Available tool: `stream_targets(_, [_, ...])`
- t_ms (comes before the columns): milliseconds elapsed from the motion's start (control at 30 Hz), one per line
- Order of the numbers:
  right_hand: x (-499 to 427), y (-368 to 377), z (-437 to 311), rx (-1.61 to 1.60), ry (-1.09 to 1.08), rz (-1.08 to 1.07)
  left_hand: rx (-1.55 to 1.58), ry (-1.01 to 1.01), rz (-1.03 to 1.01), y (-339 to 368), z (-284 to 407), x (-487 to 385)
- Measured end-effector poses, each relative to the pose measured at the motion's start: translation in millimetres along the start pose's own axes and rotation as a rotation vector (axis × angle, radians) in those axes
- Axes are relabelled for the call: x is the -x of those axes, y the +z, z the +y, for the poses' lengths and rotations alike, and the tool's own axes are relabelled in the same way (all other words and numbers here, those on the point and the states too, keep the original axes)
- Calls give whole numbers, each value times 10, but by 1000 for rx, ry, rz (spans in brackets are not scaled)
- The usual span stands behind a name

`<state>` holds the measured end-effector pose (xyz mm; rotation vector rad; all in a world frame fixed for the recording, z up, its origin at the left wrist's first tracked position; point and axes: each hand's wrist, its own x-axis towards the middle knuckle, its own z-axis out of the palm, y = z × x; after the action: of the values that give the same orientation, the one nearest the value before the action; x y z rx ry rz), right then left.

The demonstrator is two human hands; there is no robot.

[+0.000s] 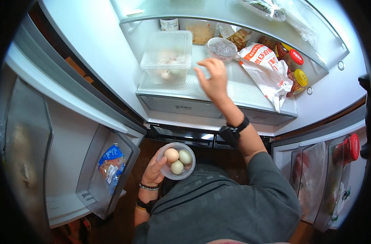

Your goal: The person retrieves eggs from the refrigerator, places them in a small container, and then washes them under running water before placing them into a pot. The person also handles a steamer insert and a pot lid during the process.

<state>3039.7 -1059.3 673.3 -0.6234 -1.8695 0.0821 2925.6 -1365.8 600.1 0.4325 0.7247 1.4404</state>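
My left hand (154, 167) holds a round clear plastic tub (190, 149) close to my body. Inside the tub lie one brownish egg (171, 155) and two pale greenish eggs (185, 156). My right hand (215, 77) reaches over the lower refrigerator shelf, fingers apart and nothing in them. Just left of it stands a square translucent container (167, 50) with its lid on; egg-like shapes show dimly through the wall. Behind my right hand is a small bowl (222, 48) covered with film.
A white plastic bag (264, 70) with red print lies right of my hand, by several lidded jars (300, 77). A glass shelf (203, 13) hangs above. Both doors stand open; the left door bin (91, 180) holds a blue package (112, 164), the right a red-lidded jar (353, 147).
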Motion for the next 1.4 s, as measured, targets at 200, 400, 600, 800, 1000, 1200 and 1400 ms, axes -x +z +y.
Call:
stream_targets(200, [604,-365,459,274,30,-652,36,6,23,137,48,-63])
stream_targets(400, [827,-457,439,210,-69,-610,14,40,125,206,39,72])
stream_targets(600, [681,-816,22,-234,239,-320,96,35,153,224,-47,436])
stream_targets(800, [1011,-1127,-1103,-1191,775,-431,48,29,73,329,-46,1058])
stream_targets(1000, [1863,-1210,-2248,-1283,913,-277,34,81,64,9,-35,2149])
stream_targets(1200, [2241,-1455,-3022,-1335,997,-251,-6,282,170,-124,193,3158])
stream_targets(1400, [2373,-1741,-3344,-1330,998,-210,-142,511,309,-470,673,3672])
